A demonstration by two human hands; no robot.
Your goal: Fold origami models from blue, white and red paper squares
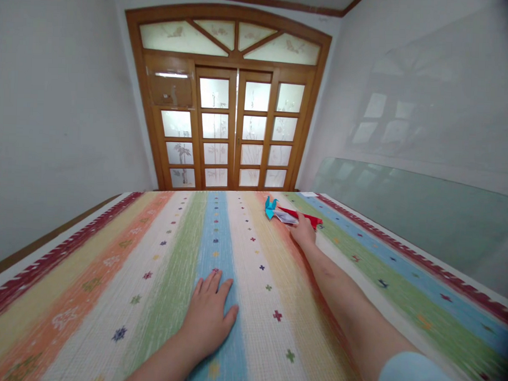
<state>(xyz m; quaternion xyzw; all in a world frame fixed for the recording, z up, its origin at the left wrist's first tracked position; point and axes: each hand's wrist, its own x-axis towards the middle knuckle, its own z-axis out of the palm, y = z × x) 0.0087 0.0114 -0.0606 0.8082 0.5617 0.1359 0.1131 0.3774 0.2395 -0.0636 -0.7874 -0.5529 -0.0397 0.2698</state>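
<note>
Striped cloth (pixel 109 274) covers the table beneath both hands. Left hand (pixel 208 314) lies flat, fingers spread, well apart from the papers. Right hand (pixel 302 232), at full reach, touches the red paper (pixel 305 217); its grip is unclear. Just beyond, the small blue crane (pixel 270 206) could get knocked or crushed.
</note>
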